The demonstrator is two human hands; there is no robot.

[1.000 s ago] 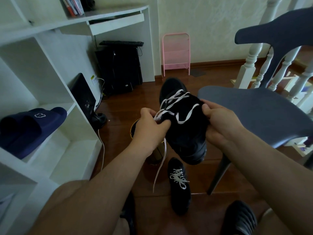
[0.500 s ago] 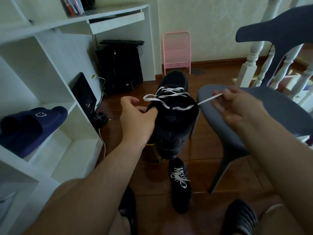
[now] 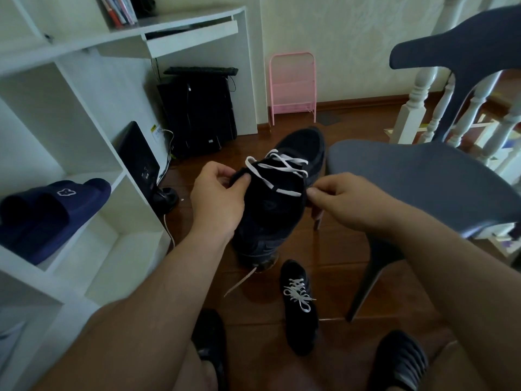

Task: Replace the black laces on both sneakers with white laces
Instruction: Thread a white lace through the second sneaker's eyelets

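Frame centre: black sneaker [image 3: 277, 204], held up off the wood floor [image 3: 332, 261], toe pointing away, white lace [image 3: 277, 172] crossed over its upper part; one loose lace end hangs below toward the floor. Left edge: white shelf unit [image 3: 93, 176], close beside the left forearm. Right: grey chair [image 3: 423, 179], seat edge just beside the sneaker. Lower centre: second sneaker [image 3: 300, 307], white-laced, on open floor. Left hand [image 3: 217, 198]: curled, gripping the sneaker's collar. Right hand [image 3: 344, 198]: fingertips pinched at the sneaker's right edge; lace contact unclear.
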